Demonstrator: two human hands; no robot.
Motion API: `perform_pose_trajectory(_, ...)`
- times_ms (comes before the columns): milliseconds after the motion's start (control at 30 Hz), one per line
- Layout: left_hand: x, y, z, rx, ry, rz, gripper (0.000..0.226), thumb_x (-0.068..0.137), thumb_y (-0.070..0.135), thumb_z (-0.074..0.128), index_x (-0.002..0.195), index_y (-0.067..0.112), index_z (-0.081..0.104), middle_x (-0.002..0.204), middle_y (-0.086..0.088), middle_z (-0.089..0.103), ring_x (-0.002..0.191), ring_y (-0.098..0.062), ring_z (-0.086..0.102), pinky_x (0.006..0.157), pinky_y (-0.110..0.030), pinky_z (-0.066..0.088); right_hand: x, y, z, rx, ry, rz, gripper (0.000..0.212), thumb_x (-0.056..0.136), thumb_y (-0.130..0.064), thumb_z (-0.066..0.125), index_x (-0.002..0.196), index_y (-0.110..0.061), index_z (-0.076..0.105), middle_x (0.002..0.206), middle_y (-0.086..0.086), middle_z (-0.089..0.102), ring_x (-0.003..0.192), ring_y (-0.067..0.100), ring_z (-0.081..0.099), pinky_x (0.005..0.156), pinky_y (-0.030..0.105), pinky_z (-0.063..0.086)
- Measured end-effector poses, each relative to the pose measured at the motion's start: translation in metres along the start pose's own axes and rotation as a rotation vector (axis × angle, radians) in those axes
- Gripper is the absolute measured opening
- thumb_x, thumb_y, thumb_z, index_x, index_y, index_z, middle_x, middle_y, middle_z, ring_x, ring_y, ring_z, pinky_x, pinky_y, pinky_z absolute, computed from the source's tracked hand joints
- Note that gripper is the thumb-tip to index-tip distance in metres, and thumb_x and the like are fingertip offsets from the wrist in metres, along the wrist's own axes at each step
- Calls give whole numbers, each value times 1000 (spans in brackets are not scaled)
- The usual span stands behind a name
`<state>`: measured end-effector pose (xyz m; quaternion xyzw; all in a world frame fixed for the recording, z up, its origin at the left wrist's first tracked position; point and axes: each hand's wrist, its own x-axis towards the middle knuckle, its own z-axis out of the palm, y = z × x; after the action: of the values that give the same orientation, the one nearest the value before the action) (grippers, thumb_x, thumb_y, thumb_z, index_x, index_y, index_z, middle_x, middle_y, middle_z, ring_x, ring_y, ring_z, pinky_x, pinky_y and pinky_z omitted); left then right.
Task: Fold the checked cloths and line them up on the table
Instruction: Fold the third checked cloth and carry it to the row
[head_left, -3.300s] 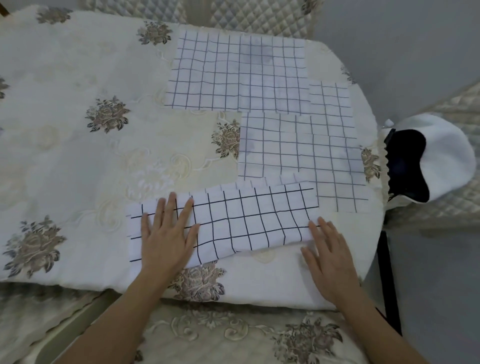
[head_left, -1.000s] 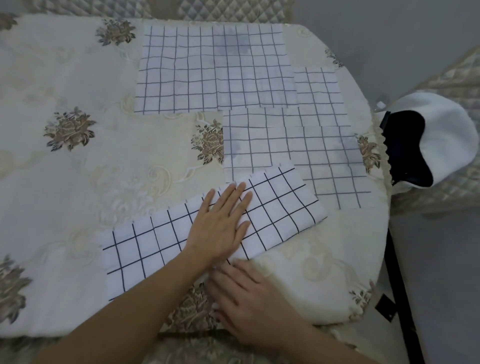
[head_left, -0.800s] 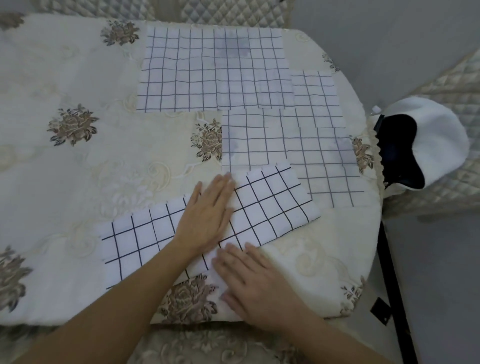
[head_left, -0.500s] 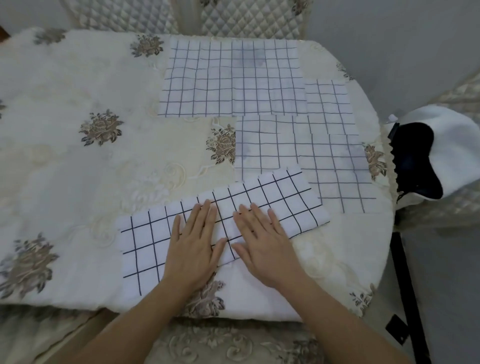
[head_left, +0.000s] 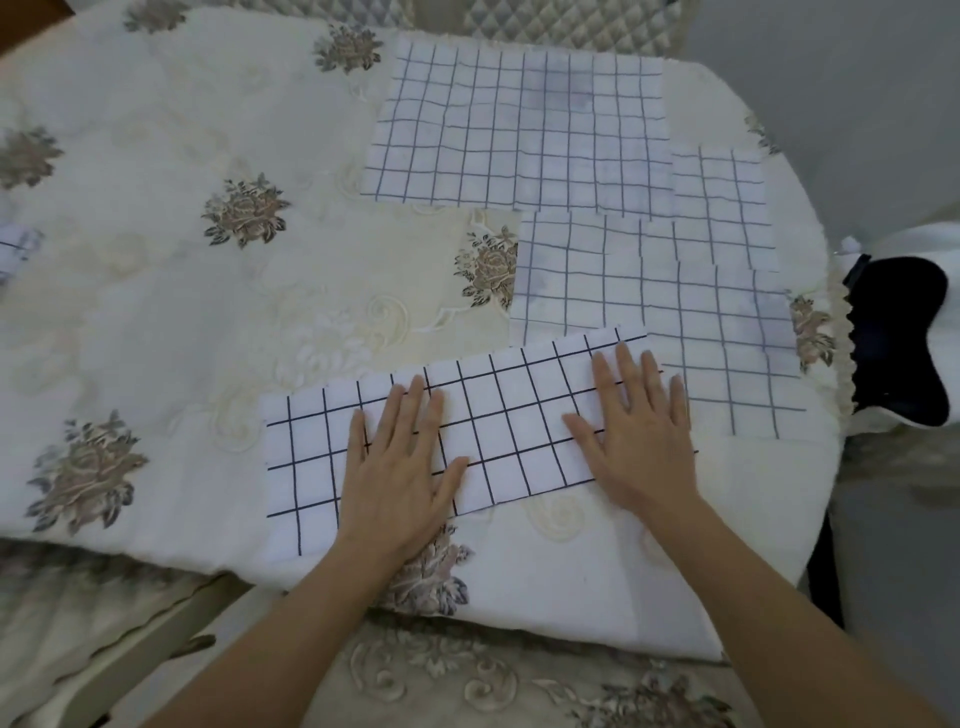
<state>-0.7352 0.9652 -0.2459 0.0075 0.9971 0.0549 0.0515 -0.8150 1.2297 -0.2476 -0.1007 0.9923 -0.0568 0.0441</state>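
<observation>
Strip of folded checked cloth (head_left: 511, 434) by near edge of table (head_left: 208, 322), long axis left-right, right end angled farther. Flat on it, fingers straight, spaced apart: left hand (head_left: 400, 467), right hand (head_left: 636, 434).

Counter (head_left: 156, 332) has a cream cover with brownish embroidered roses. Quilted chair backs (head_left: 545, 21) line the far edge, and there's plain grey floor (head_left: 904, 571) to the right. Soft, even light.
</observation>
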Motion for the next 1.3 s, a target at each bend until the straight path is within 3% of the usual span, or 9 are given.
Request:
perform_pose_trajectory(133,5,36,6,-21,-6,47,73,101,61,16,159,20,2,167,-2,-1,153,-19,-2,121,-55,13,-5,-51,10,62,33,-197,72,99,-66,21,158,-25,21,167,3,13,154,26,7,123,53,9)
perform_pose_trajectory(233,10,44,12,-6,-35,33,74,100,61,19,159,19,5,167,-1,0,153,-19,-3,120,-55,14,-5,-59,22,59,5,-209,69,101,-63,19,159,-26,20,167,1,11,154,22,6,122,52,15)
perform_pose_trajectory(333,5,33,12,11,-33,16,76,98,65,20,159,23,1,167,0,-3,153,-19,-5,122,-52,9,-3,-45,24,26,-3,-218,71,100,-66,23,159,-28,14,168,-1,6,154,20,3,124,48,12)
perform_pose_trajectory(500,-9,-7,5,9,-45,-72,78,97,68,14,158,25,-8,166,3,-15,152,-17,-13,123,-51,6,8,0,12,9,-29,-113,76,96,-71,15,160,-30,5,168,-4,-2,154,17,-3,125,46,7)
perform_pose_trajectory(667,-14,-46,-1,-12,-42,-70,74,99,64,15,158,26,-7,166,6,-13,152,-13,-12,123,-49,7,14,38,6,3,-58,-49,79,97,-70,8,159,-24,-4,167,-4,-11,153,12,-12,125,45,8)
perform_pose_trajectory(767,-13,-54,-3,2,-50,-37,73,100,64,15,158,26,-8,166,6,-13,152,-13,-13,123,-49,7,14,37,3,-8,-79,-30,81,96,-70,6,159,-22,-6,167,-3,-11,153,14,-13,125,47,7)
perform_pose_trajectory(867,-9,-51,-3,-3,-47,-57,73,99,66,11,158,26,-9,165,5,-14,152,-13,-14,123,-51,6,9,18,1,-18,-21,5,82,97,-67,16,160,-15,5,168,4,-1,154,22,-4,124,51,5)
perform_pose_trajectory(1033,4,-45,-8,-6,-27,-69,72,98,65,9,158,28,-8,165,4,-14,152,-15,-14,123,-52,2,10,-36,11,7,-31,-154,78,97,-67,19,160,-22,6,168,2,0,154,24,-3,124,51,5)
perform_pose_trajectory(1300,-9,-88,-1,14,-9,-127,71,100,64,13,158,27,-8,166,5,-11,152,-12,-13,124,-47,6,15,19,6,8,-64,-11,79,95,-72,9,159,-28,-7,167,-6,-11,153,13,-13,125,45,5)
